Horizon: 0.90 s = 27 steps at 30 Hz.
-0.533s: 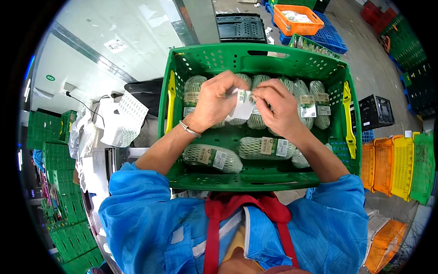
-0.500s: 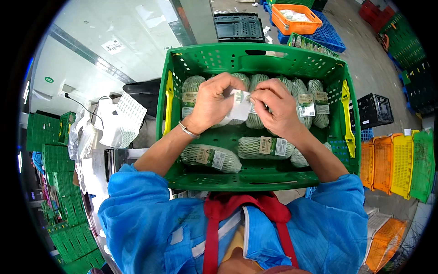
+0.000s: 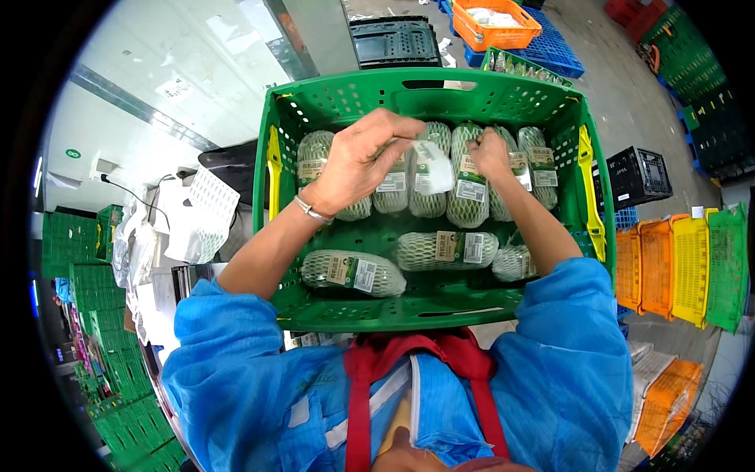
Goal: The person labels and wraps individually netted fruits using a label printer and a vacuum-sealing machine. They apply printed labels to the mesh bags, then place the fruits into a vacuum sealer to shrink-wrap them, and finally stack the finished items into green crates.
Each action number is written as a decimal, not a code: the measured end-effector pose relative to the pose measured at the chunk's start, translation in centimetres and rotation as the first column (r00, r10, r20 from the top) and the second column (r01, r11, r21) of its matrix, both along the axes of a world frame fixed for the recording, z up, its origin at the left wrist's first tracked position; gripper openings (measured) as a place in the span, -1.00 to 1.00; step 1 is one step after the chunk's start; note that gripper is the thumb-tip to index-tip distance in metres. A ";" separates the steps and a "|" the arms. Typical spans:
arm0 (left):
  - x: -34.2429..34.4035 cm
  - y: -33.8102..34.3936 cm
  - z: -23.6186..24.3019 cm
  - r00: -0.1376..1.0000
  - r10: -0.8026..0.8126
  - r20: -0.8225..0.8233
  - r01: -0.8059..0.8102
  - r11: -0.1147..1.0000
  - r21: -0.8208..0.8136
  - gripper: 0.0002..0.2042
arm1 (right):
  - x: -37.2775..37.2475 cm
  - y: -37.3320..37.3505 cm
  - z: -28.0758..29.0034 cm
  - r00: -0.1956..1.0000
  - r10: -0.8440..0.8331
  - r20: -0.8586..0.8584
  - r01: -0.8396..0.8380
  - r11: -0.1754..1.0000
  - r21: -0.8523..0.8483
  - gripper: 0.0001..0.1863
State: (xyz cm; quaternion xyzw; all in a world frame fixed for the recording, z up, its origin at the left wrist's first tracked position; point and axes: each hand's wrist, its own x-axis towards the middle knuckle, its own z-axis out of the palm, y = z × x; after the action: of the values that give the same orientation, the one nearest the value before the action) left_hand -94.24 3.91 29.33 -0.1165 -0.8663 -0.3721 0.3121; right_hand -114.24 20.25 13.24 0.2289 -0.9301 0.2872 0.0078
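Note:
My left hand (image 3: 358, 161), with a bracelet at the wrist, pinches a small white strip of label paper (image 3: 432, 171) that hangs over the packs. My right hand (image 3: 493, 153) has its fingers curled down against the upper part of a netted pack (image 3: 467, 200) in the back row; what its fingertips hold, if anything, is hidden. Several such packs, oblong in pale foam netting with brown-and-green labels and white stickers, stand side by side in a green crate (image 3: 393, 316). Nearer me lie a left pack (image 3: 389, 277), a middle pack (image 3: 425, 250) and a right pack (image 3: 511, 266).
Yellow handles (image 3: 587, 193) line the crate's short sides. To the right are a black crate (image 3: 638, 185) and a row of orange, yellow and green crates (image 3: 688, 271). An orange basket (image 3: 495, 35) sits on a blue pallet behind. Green crates (image 3: 110, 330) are stacked left.
My hands have parted. The right moved away from the label paper, down to a back-row pack; the left still holds the strip. The view has shifted slightly.

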 end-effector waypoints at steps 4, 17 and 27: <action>-0.8 0.0 -0.1 1.000 -0.017 0.021 0.019 0.997 -0.072 -0.80 | 1.7 -0.1 7.5 0.939 0.278 0.200 -0.145 0.852 -0.503 -0.79; -3.6 2.2 -1.3 0.973 -0.046 0.224 -0.009 0.971 0.238 -0.86 | 7.9 2.1 14.2 0.840 0.525 -0.135 -0.471 0.583 -0.662 -0.95; -3.6 2.3 -0.9 0.987 -0.146 0.070 0.151 0.986 -0.070 -0.82 | -6.5 5.5 -1.8 0.962 -0.253 0.100 0.272 0.902 -0.335 -0.85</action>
State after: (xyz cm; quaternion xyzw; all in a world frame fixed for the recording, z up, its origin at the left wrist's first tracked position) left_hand -97.82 6.18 28.43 -0.1804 -0.8783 -0.3649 0.2508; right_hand -120.75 25.78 11.40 0.0886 -0.8873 0.4484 0.0612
